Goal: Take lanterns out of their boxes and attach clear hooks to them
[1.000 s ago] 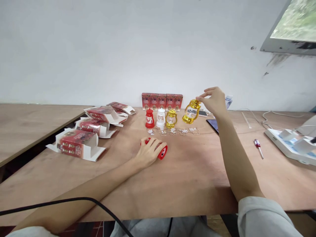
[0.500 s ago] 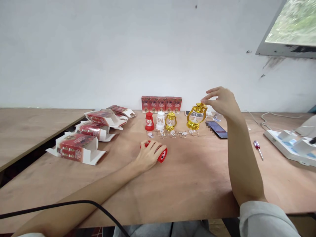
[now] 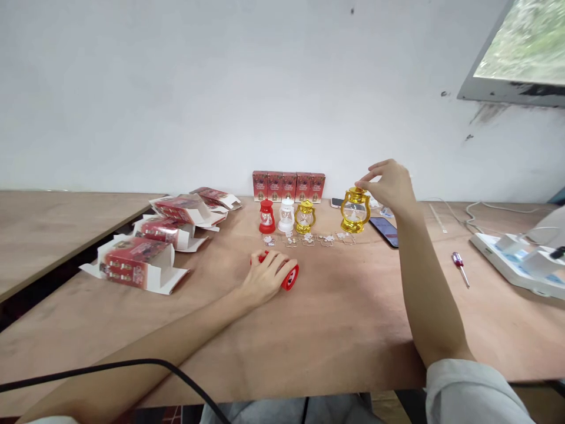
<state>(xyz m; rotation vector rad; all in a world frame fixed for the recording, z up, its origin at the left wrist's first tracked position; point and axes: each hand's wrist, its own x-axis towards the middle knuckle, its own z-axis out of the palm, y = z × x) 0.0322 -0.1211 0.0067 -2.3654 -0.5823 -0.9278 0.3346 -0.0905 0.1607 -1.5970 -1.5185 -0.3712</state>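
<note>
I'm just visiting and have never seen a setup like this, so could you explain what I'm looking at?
There's no robot here: these are a person's two bare hands, seen by one camera worn on the head, looking forward and down. The left hand grasps a red lantern lying on its side. The right hand pinches a gold lantern by its top. On the wooden table stand three more lanterns: a small red one, a white one and a smaller gold one. Five red boxes stand behind them, and opened cartons lie to the left. Over on the right are a smartphone, a screwdriver and a power strip.
</note>
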